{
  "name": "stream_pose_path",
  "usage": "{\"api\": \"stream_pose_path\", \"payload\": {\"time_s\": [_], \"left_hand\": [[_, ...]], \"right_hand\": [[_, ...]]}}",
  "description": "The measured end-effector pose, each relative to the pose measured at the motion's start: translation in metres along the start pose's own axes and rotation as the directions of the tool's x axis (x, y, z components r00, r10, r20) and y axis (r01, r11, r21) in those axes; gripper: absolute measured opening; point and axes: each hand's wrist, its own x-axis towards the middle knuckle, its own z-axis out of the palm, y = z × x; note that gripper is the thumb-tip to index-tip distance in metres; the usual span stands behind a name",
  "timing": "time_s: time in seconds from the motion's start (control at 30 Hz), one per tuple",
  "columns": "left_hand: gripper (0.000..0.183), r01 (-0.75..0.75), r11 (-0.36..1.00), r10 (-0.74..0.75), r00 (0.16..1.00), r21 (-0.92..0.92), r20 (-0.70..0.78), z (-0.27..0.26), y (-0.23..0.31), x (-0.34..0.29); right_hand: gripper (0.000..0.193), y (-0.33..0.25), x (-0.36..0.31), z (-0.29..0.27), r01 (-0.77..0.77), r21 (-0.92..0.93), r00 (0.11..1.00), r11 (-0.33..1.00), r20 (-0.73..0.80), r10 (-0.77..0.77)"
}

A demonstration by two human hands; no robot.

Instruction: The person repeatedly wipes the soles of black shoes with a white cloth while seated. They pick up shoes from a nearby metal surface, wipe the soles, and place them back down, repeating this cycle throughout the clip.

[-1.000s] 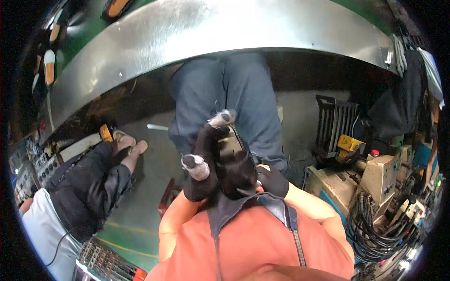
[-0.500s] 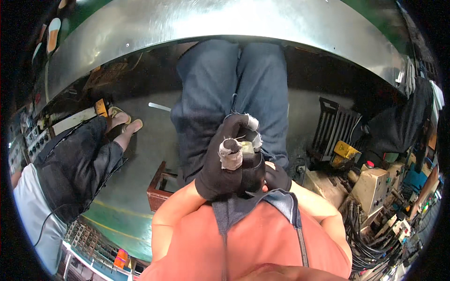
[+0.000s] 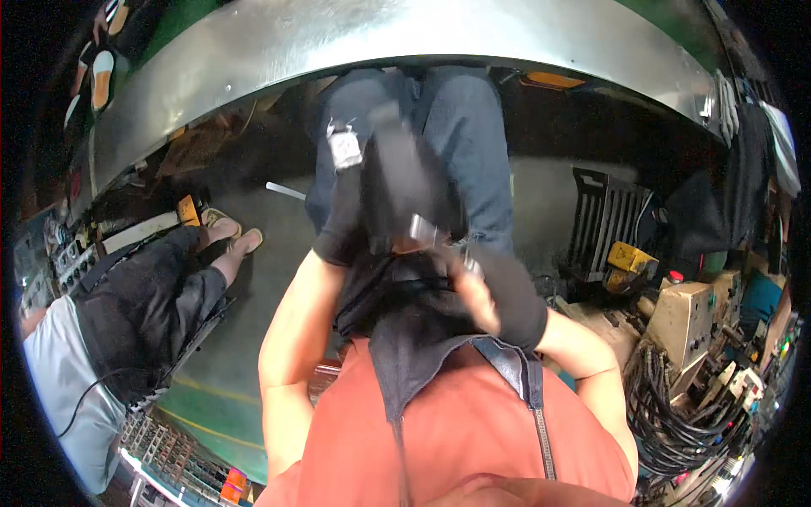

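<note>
A dark, elongated piece (image 3: 414,177), smeared by motion, stands over my lap between my hands; its kind cannot be made out. My left hand (image 3: 348,203), in a black glove with white tape on a fingertip, is against the left side of this piece and seems to grip it. At the lower right of the piece is my right hand (image 3: 507,291), also black-gloved, with bare skin showing at the thumb. Its fingers are blurred. A small silvery patch (image 3: 424,228) shows between the hands; whether it is tape or metal is unclear.
A metal bench (image 3: 405,42) crosses in front of my knees. To the left, a person (image 3: 127,296) in dark shorts is close by. A black slatted plastic piece (image 3: 604,220), a yellow box (image 3: 629,262), a beige control box (image 3: 680,317) and coiled cables (image 3: 659,406) are at right.
My hands were close together near my chest. Now they are further apart; my left hand has moved forward and left, and the dark piece has come into view between them.
</note>
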Motion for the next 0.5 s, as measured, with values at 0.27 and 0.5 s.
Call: {"api": "stream_pose_path", "payload": {"time_s": [0.27,0.5], "left_hand": [[0.071,0.115,0.959,-0.04,0.96,0.259,-0.278,0.038,-0.023,0.018],[0.051,-0.044,0.621,0.347,0.911,0.783,-0.223,0.034,-0.069,-0.015]], "right_hand": [[0.054,0.066,0.065,-0.025,-0.434,0.493,0.884,0.754,0.072,0.462],[0.053,0.091,0.052,-0.067,-0.118,0.089,0.982,0.989,0.159,0.103]]}}
